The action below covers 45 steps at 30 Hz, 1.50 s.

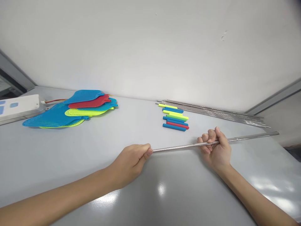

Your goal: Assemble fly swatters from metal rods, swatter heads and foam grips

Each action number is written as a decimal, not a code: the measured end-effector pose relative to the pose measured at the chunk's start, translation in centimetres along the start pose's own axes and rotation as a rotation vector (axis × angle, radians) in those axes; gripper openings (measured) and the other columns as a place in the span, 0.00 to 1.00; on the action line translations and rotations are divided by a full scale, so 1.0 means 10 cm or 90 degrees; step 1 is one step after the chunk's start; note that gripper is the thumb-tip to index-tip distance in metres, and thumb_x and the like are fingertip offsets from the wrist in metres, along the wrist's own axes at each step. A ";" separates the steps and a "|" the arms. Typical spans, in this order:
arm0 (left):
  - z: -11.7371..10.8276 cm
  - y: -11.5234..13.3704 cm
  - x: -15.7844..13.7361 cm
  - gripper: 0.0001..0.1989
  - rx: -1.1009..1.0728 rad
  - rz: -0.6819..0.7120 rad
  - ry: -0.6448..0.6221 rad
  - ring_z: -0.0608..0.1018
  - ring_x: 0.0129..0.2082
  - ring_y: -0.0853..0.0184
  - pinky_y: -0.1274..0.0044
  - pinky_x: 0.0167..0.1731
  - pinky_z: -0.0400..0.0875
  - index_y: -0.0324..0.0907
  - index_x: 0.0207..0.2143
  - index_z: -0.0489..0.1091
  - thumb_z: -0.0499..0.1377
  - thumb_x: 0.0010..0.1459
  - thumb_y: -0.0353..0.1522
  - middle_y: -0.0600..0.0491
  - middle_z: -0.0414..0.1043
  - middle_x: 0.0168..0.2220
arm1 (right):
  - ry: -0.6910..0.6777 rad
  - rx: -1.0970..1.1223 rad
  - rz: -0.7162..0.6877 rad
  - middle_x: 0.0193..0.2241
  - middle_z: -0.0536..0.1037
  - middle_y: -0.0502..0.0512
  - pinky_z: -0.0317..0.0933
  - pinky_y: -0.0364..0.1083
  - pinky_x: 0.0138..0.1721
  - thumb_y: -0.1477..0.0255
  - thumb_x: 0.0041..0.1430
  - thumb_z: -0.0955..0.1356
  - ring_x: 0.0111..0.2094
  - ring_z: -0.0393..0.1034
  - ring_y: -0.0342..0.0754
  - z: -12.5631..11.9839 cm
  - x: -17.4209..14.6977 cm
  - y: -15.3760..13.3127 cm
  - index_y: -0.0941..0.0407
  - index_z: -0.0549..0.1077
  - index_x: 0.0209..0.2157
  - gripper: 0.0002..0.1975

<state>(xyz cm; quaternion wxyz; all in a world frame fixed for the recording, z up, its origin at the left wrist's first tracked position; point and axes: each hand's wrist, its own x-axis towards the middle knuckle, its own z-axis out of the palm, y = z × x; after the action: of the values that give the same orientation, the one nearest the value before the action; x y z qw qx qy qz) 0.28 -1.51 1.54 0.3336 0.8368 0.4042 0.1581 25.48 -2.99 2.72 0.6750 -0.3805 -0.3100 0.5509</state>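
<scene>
A thin metal telescopic rod stretches between my two hands above the grey table. My left hand is closed round its left end, which is hidden in the fist. Further right, the curled fingers of my right hand, palm up, wrap the rod near its middle. Joints between the rod's sections show on both sides of that hand, and the thicker end reaches out to the right. Behind the rod lie several short coloured plastic tubes in blue, red, green and yellow, touched by neither hand.
Several metal rods lie along the wall at the back right. Flyswatter heads in blue, red and yellow overlap at the back left. Beside them sits a white box with wires. The white wall bounds the table's far edge.
</scene>
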 end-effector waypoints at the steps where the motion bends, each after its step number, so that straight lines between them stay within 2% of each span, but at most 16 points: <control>1: 0.01 -0.01 0.00 0.16 -0.001 0.004 0.005 0.55 0.19 0.71 0.79 0.21 0.51 0.41 0.19 0.43 0.36 0.59 0.37 0.59 0.46 0.17 | 0.004 0.000 0.003 0.06 0.51 0.46 0.44 0.38 0.12 0.64 0.54 0.59 0.09 0.48 0.36 0.00 0.00 0.00 0.58 0.60 0.10 0.22; 11: -0.04 0.01 0.00 0.17 -0.045 -0.005 -0.010 0.54 0.19 0.72 0.79 0.21 0.51 0.41 0.19 0.43 0.36 0.60 0.36 0.59 0.46 0.17 | 0.009 0.000 0.005 0.07 0.49 0.45 0.43 0.38 0.12 0.63 0.55 0.59 0.09 0.48 0.36 0.03 -0.04 0.01 0.58 0.59 0.10 0.23; 20: -0.01 -0.01 0.00 0.16 -0.073 -0.002 0.016 0.53 0.18 0.73 0.79 0.19 0.49 0.40 0.19 0.43 0.39 0.59 0.35 0.59 0.45 0.16 | 0.027 0.023 0.031 0.07 0.48 0.45 0.41 0.38 0.12 0.64 0.55 0.58 0.09 0.46 0.35 0.03 -0.06 0.06 0.58 0.58 0.11 0.22; 24: -0.02 0.00 -0.01 0.16 -0.079 0.005 0.026 0.52 0.17 0.73 0.79 0.19 0.49 0.40 0.18 0.43 0.39 0.58 0.34 0.59 0.45 0.16 | 0.025 0.021 0.023 0.07 0.48 0.44 0.41 0.38 0.12 0.64 0.54 0.59 0.09 0.46 0.35 0.03 -0.08 0.07 0.58 0.58 0.11 0.22; 45: -0.02 -0.02 -0.01 0.17 -0.077 0.022 -0.028 0.51 0.17 0.73 0.80 0.19 0.48 0.40 0.19 0.43 0.37 0.60 0.36 0.59 0.44 0.17 | 0.044 0.012 -0.047 0.07 0.45 0.45 0.37 0.39 0.12 0.64 0.57 0.55 0.08 0.45 0.35 0.09 -0.18 0.01 0.58 0.59 0.10 0.25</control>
<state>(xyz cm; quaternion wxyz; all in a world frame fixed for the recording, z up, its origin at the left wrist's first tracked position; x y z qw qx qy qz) -0.03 -1.45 1.55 0.3899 0.8252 0.3718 0.1696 24.39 -4.55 3.12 0.7088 -0.3813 -0.2949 0.5151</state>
